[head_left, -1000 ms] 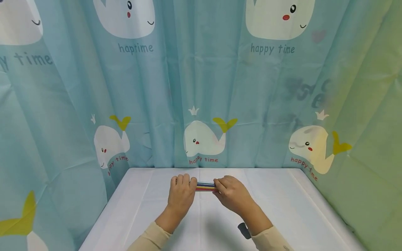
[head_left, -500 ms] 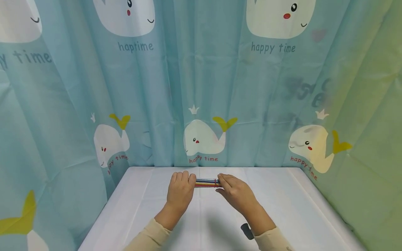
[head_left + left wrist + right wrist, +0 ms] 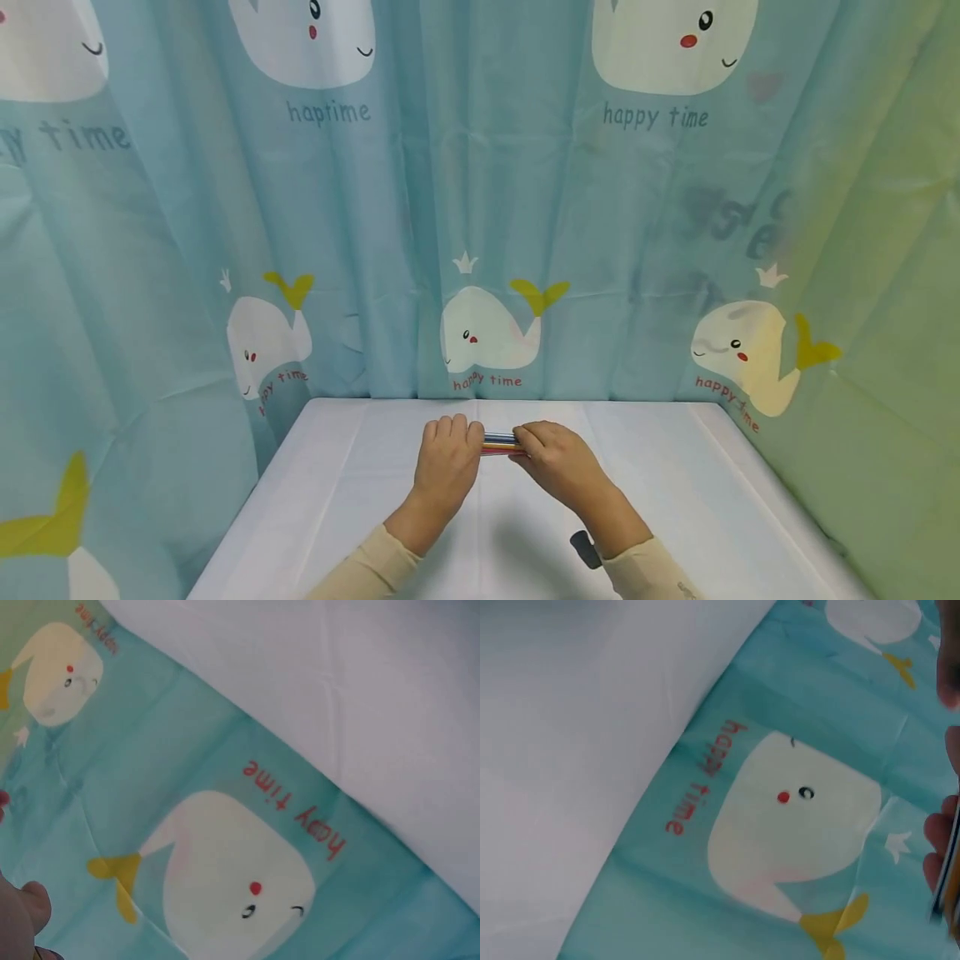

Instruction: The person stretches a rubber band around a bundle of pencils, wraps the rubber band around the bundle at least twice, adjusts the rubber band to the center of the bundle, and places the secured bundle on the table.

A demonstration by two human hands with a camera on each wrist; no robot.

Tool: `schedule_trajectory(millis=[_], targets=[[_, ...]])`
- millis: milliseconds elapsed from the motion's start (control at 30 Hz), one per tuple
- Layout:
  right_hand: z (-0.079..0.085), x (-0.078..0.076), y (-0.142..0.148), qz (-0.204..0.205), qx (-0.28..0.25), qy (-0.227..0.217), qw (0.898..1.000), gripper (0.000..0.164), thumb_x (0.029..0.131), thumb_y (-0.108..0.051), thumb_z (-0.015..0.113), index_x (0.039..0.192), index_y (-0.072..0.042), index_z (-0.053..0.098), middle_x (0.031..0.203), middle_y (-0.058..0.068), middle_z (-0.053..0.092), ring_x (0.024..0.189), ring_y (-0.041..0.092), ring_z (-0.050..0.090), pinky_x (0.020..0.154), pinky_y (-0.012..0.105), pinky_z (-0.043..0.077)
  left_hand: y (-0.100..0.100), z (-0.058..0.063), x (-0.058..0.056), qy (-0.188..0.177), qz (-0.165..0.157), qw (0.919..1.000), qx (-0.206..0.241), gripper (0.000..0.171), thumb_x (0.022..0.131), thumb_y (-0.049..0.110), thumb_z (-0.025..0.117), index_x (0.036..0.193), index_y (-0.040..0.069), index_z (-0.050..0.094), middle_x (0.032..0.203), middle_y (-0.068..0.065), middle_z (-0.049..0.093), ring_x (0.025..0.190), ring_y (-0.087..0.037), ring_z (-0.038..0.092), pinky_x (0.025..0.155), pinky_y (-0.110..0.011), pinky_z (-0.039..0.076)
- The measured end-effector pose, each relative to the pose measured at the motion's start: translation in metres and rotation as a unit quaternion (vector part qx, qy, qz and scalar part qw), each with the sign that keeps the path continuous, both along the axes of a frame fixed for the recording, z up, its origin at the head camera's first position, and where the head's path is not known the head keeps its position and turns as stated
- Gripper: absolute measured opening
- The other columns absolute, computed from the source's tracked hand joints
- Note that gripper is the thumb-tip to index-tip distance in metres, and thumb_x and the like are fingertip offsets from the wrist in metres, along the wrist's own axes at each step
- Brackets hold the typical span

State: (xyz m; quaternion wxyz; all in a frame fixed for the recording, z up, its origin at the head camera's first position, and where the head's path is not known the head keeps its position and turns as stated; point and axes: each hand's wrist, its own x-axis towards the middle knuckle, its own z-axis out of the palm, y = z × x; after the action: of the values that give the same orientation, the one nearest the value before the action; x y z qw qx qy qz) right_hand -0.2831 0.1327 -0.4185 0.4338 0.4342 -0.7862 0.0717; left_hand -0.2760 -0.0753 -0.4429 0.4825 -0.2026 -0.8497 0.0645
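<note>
A bundle of thin, pencil-like coloured sticks [image 3: 501,443], blue, yellow and red among them, is held level above the table between both hands. My left hand [image 3: 450,458] grips its left end with curled fingers. On the other end, my right hand [image 3: 558,462] pinches the bundle between fingers and thumb. Only a short middle stretch shows between the hands in the head view; the ends are hidden. In the right wrist view some blurred sticks [image 3: 951,877] show beside the fingers [image 3: 937,831] at the right edge. The left wrist view catches part of the left hand [image 3: 26,907], without the bundle.
Under the hands lies a white-covered table [image 3: 375,500]. A teal curtain [image 3: 397,208] printed with whales hangs behind it and along both sides. A small dark grey object [image 3: 585,550] shows beside the right wrist.
Half a second ago a red band showed on the bundle beside the right hand; now it is out of sight. The right hand has shifted slightly left and the left hand right, narrowing the gap.
</note>
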Motion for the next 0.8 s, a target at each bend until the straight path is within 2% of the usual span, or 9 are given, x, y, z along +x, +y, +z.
schedule_trajectory(millis=[100,200,333,400,467,633,667,800], targets=[[-0.001,0.0,-0.008,-0.007,0.002,0.01,1.0,0.041,0.069,-0.019,0.089,0.099,-0.001,0.069,0.092,0.005,0.069,0.08,0.018,0.068,0.075,0.03,0.054,0.003,0.0,0.0,0.002,0.005,1.0,-0.003,0.027,0.074,0.014,0.075,0.087,0.012,0.052,0.074,-0.007,0.046,0.065,-0.024,0.048,0.061,-0.035,0.036],[-0.004,0.0,-0.013,-0.014,0.005,0.02,1.0,0.047,0.066,-0.023,0.09,0.102,0.001,0.07,0.092,0.007,0.07,0.08,0.019,0.069,0.075,0.03,0.054,0.003,-0.002,-0.001,0.006,0.004,1.0,-0.003,0.021,0.076,0.013,0.07,0.084,0.012,0.051,0.072,-0.006,0.045,0.063,-0.023,0.046,0.06,-0.034,0.035],[-0.007,0.001,-0.009,-0.009,0.006,0.022,1.0,0.054,0.065,-0.024,0.09,0.107,0.002,0.069,0.099,0.01,0.072,0.085,0.021,0.07,0.078,0.03,0.054,-0.006,-0.007,-0.002,0.014,-0.005,0.9999,0.002,0.002,0.083,0.011,0.052,0.082,0.01,0.05,0.071,-0.007,0.044,0.063,-0.024,0.045,0.059,-0.036,0.035],[-0.006,0.002,-0.001,-0.009,0.008,0.021,1.0,0.052,0.067,-0.021,0.089,0.108,0.002,0.069,0.101,0.01,0.072,0.087,0.021,0.07,0.08,0.03,0.054,-0.012,-0.008,-0.002,0.01,-0.004,0.9999,0.001,0.003,0.084,0.01,0.047,0.083,0.009,0.05,0.071,-0.007,0.043,0.063,-0.025,0.045,0.059,-0.036,0.035],[-0.005,0.003,0.007,-0.011,0.012,0.028,0.999,0.049,0.068,-0.016,0.088,0.108,0.003,0.068,0.101,0.01,0.072,0.087,0.021,0.07,0.081,0.031,0.054,-0.018,-0.006,-0.003,0.011,-0.006,0.9999,0.003,0.011,0.087,0.008,0.039,0.083,0.009,0.049,0.07,-0.007,0.042,0.062,-0.025,0.044,0.058,-0.036,0.034],[-0.005,0.0,0.015,-0.002,0.015,0.049,0.999,0.04,0.069,-0.01,0.086,0.103,0.003,0.068,0.096,0.009,0.071,0.082,0.021,0.069,0.082,0.036,0.054,-0.023,-0.002,-0.003,-0.001,-0.008,1.0,-0.002,0.006,0.088,0.006,0.045,0.083,0.009,0.048,0.07,-0.008,0.042,0.062,-0.025,0.043,0.059,-0.036,0.033],[-0.006,0.0,0.014,0.005,0.012,0.048,0.999,0.039,0.069,-0.009,0.085,0.102,0.002,0.068,0.094,0.009,0.071,0.081,0.021,0.069,0.081,0.036,0.054,-0.022,-0.002,-0.002,-0.006,-0.006,0.9999,-0.007,0.003,0.085,0.007,0.051,0.084,0.009,0.049,0.071,-0.008,0.042,0.062,-0.025,0.043,0.059,-0.036,0.033],[-0.012,-0.001,0.007,0.017,0.004,0.039,0.999,0.037,0.07,-0.01,0.085,0.102,0.002,0.069,0.092,0.008,0.07,0.078,0.02,0.068,0.078,0.034,0.054,-0.015,-0.005,0.001,-0.007,-0.006,0.9998,-0.016,0.015,0.078,0.011,0.064,0.084,0.01,0.05,0.07,-0.007,0.043,0.063,-0.025,0.045,0.06,-0.036,0.034]])
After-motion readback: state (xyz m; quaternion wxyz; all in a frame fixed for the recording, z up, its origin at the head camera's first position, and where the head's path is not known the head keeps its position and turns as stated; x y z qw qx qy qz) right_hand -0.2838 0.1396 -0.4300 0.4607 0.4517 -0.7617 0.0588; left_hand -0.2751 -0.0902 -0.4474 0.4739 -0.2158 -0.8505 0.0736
